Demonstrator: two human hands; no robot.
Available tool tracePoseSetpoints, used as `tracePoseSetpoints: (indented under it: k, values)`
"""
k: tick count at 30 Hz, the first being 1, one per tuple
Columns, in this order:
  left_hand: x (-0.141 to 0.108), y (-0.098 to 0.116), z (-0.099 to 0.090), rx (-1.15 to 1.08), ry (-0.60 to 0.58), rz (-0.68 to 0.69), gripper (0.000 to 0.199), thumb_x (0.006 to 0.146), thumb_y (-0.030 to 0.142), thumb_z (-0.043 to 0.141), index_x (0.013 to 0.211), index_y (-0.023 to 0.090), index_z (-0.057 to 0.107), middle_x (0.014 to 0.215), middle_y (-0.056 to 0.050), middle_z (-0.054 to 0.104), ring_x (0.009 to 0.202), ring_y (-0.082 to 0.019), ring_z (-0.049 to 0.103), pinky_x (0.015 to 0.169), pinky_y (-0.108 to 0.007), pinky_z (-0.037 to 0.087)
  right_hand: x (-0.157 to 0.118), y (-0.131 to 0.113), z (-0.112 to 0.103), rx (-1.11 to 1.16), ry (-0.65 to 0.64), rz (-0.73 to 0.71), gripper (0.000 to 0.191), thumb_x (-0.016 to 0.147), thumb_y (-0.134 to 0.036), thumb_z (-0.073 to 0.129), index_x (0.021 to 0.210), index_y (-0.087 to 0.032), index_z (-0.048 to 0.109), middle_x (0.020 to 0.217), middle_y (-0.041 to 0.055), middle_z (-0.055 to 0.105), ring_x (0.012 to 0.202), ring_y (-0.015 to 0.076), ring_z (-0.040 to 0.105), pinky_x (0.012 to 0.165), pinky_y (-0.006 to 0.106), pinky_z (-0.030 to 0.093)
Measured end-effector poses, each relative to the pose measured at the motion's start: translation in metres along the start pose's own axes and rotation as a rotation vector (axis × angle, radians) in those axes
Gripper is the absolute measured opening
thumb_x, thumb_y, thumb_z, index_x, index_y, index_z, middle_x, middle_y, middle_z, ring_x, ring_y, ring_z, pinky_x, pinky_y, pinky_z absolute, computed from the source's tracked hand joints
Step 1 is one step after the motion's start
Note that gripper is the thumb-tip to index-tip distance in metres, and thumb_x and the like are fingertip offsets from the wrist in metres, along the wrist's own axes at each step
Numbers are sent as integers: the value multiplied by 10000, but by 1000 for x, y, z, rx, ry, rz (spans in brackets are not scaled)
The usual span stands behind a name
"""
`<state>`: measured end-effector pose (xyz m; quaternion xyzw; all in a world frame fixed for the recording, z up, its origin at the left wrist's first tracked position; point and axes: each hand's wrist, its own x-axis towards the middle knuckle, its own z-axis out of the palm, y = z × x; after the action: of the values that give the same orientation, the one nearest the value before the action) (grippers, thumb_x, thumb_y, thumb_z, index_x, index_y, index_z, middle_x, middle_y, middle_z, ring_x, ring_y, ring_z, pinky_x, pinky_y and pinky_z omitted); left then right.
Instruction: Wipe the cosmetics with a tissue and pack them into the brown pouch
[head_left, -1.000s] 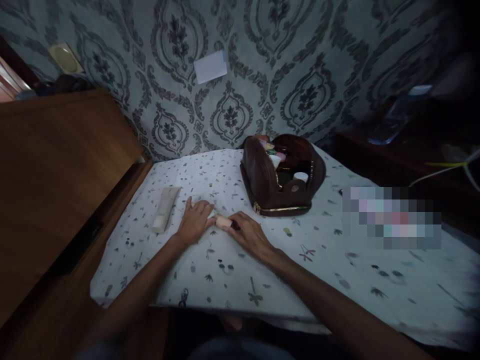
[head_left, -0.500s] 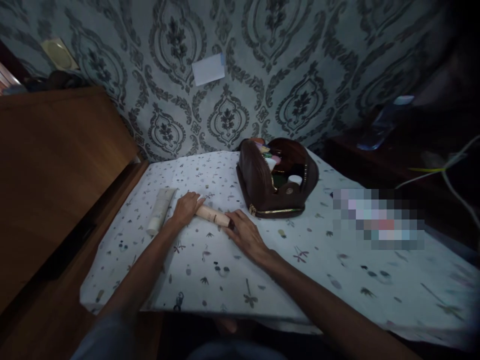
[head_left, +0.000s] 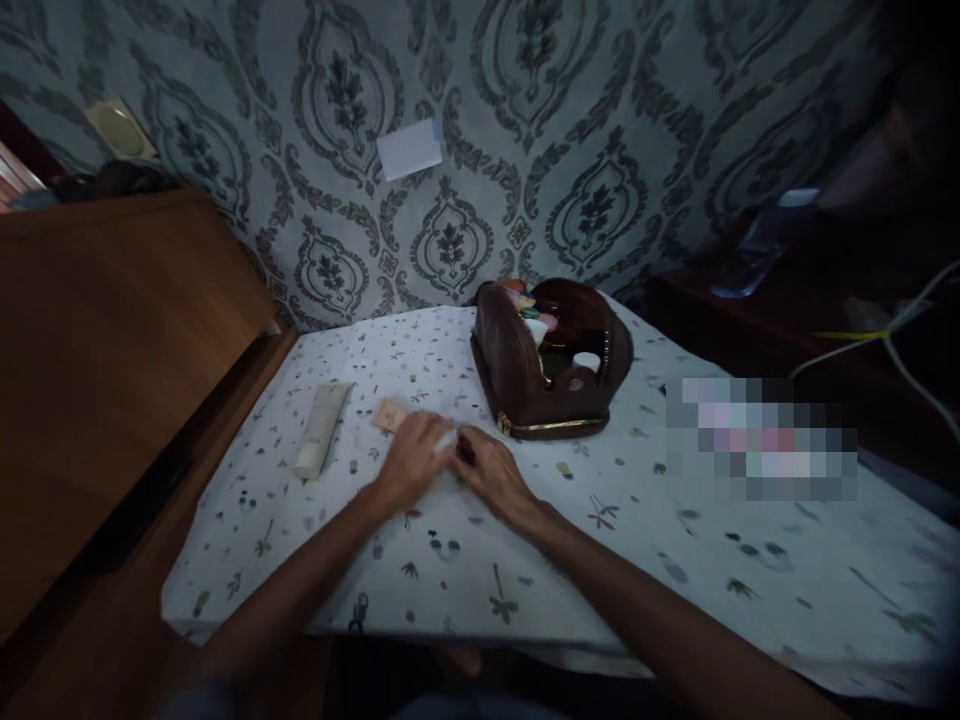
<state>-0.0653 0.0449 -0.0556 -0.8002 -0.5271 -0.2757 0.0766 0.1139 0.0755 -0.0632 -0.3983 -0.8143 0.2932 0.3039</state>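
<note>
Beige tube was held in from table's near edge: left hand wrapped its middle, right hand gripped dark cap.

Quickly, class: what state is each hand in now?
Left hand: over the beige tube; whether closed cannot be told.
Right hand: closed on the dark cap.

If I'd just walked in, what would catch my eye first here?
Probably the open brown cosmetic bag, with small items inside, standing beyond the right hand. Next, that hand and the left hand, close together on a peach tube over the patterned cloth. Behind everything, bold damask wallpaper covers the wall.
</note>
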Motion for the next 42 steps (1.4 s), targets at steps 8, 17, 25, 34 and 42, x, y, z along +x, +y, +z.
tracePoseSetpoints:
  k: [8, 17, 25, 34, 42]
  values:
    - [0, -38, -6, 52, -212, -207, 417, 1034, 342, 264, 1339, 218, 520, 1352, -93, 595, 1317, -216, 488, 1189, -529, 212, 1, 1, -3, 62, -24, 12, 133, 841, -297, 591, 921, -191, 592, 827, 30, 667, 760, 182, 602, 697, 272, 432]
    - [-8, -85, -9, -19, -131, -362, 453, 1028, 366, 292, 1366, 170, 522, 1421, -117, 561, 1351, -234, 487, 1148, -499, 340, 1, 1, 0, -51, 53, -48, 169, 878, -238, 549, 1030, -184, 601, 942, 67, 633, 835, 206, 588, 761, 315, 461]
    - [-1, -87, -11, -57, 54, -394, 293, 968, 257, 448, 1094, 171, 698, 1113, -95, 738, 1033, -221, 685, 961, -392, 528, 0, -5, 0, -117, 11, -65, 380, 856, -130, 558, 1232, -178, 584, 1065, 89, 588, 965, 231, 582, 821, 342, 493]
    - [-11, -1, -18, -255, 178, -131, 269, 990, 291, 464, 1155, 217, 663, 1156, -89, 691, 1103, -210, 632, 982, -414, 519, 1, -3, 1, -103, 36, -51, 218, 849, -189, 565, 1058, -181, 628, 998, 73, 623, 883, 211, 585, 772, 309, 461]
    - [-23, -13, -6, -129, 68, 73, 372, 994, 210, 420, 1336, 251, 561, 1265, -119, 621, 1194, -229, 561, 1006, -451, 495, 4, 1, 0, -24, 18, -16, 193, 819, -226, 596, 1006, -190, 628, 890, 41, 658, 800, 193, 599, 743, 297, 451]
